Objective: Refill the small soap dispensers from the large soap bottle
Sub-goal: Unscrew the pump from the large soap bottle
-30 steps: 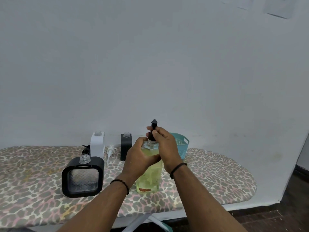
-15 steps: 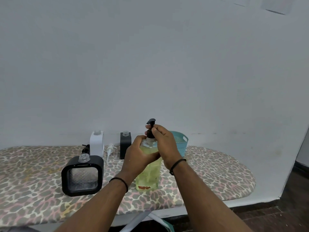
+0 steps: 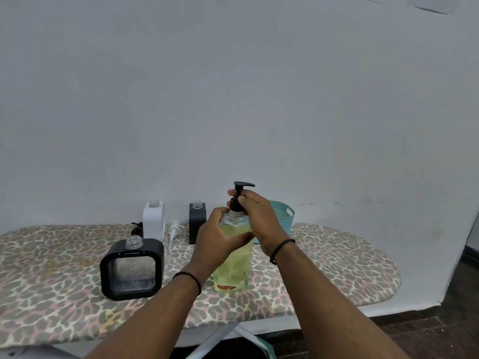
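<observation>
A large clear soap bottle [image 3: 233, 270] of yellow-green liquid stands upright on the ironing board [image 3: 337, 265]. My left hand [image 3: 217, 239] grips its shoulder. My right hand [image 3: 259, 218] pinches the collar of its black pump [image 3: 239, 195], whose nozzle points right. A square black dispenser [image 3: 132, 270] with a clear window stands to the left, its neck uncapped. Behind it stand a white dispenser [image 3: 154, 220] and a small black dispenser [image 3: 197, 221], both without pumps. A white pump [image 3: 175, 230] lies between those two.
A teal plastic basket [image 3: 283, 216] sits behind my right hand near the wall. A black pump [image 3: 137, 228] lies left of the white dispenser. The board's leopard-print cover ends in a rounded tip at right; dark floor lies beyond.
The black pump head has turned under my right hand's fingers, its nozzle swinging round to point right. The bottle and my left hand stayed in place.
</observation>
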